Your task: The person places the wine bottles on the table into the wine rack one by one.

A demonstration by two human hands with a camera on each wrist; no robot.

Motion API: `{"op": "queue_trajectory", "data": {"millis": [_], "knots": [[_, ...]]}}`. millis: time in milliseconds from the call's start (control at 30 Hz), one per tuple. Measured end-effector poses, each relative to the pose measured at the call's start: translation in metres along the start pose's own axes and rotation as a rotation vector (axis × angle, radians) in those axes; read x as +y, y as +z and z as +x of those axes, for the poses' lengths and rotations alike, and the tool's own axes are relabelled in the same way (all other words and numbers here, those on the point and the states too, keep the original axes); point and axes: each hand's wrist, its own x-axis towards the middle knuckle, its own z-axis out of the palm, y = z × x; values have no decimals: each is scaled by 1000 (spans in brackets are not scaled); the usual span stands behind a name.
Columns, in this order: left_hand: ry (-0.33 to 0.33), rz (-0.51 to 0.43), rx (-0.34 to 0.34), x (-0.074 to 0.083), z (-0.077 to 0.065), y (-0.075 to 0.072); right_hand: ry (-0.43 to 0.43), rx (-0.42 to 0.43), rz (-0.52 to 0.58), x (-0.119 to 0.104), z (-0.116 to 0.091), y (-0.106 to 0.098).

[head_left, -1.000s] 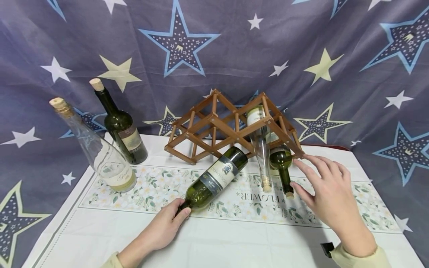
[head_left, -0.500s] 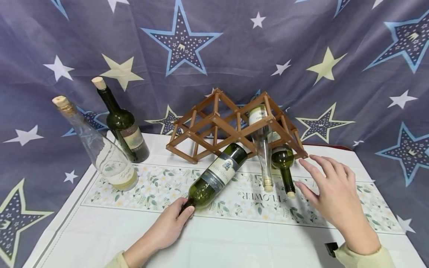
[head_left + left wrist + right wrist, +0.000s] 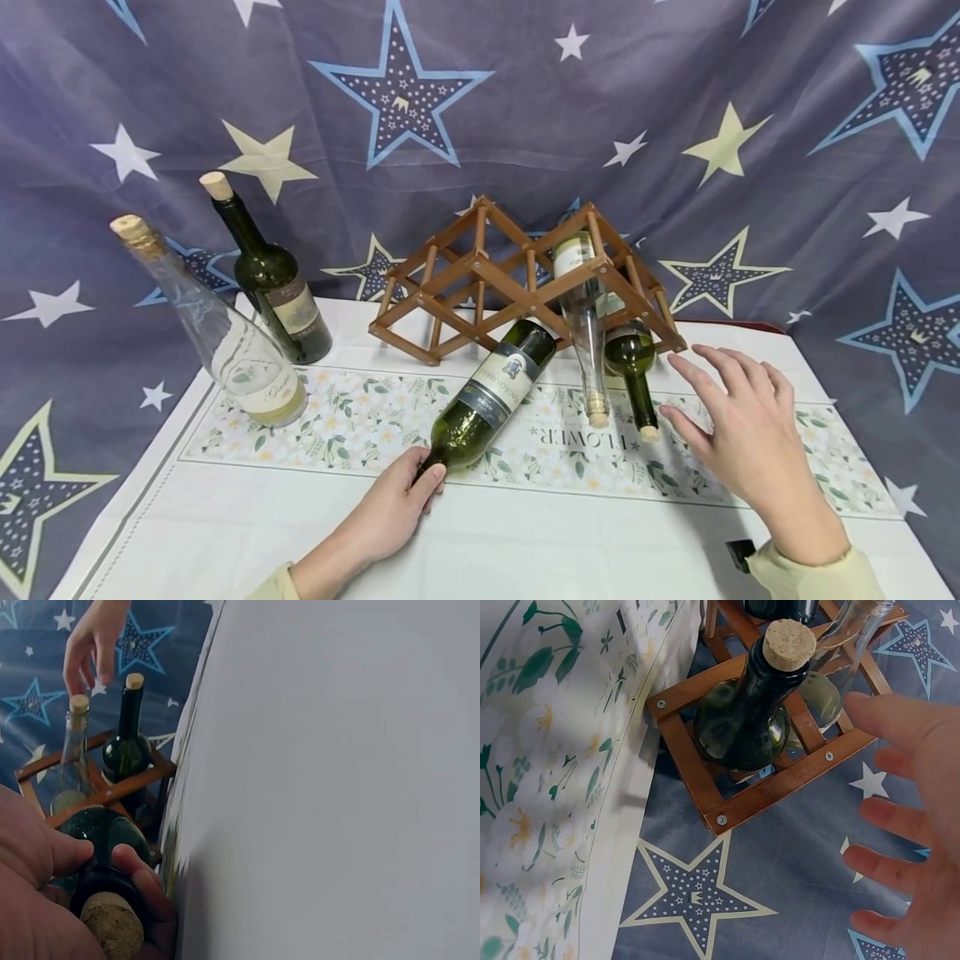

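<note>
Left hand: grasping neck of corked green wine bottle
Wine bottle: slanted before wooden wine rack, base nearest it; contact unclear
Right hand: empty, relaxed, beside rack's right end
Racking: step in hand, I judge; next move likely needs base alignment

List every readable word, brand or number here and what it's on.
"FLOWER": on the table runner, upside down.
Held bottle, in the left hand: label too blurred to read for sure.
Standing clear bottle, standing dark bottle: labels too small to read for sure.
Racked clear bottle, racked green bottle: labels too small or blurred.
</note>
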Motion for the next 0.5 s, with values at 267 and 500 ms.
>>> {"op": "queue_trajectory", "data": {"millis": [267,500], "knots": [[-25,-173,5,5,-2,11,-1,-1,-4,0,1,0],[-70,-354,-58,11,-3,19,10,-14,-8,0,0,-1]]}}
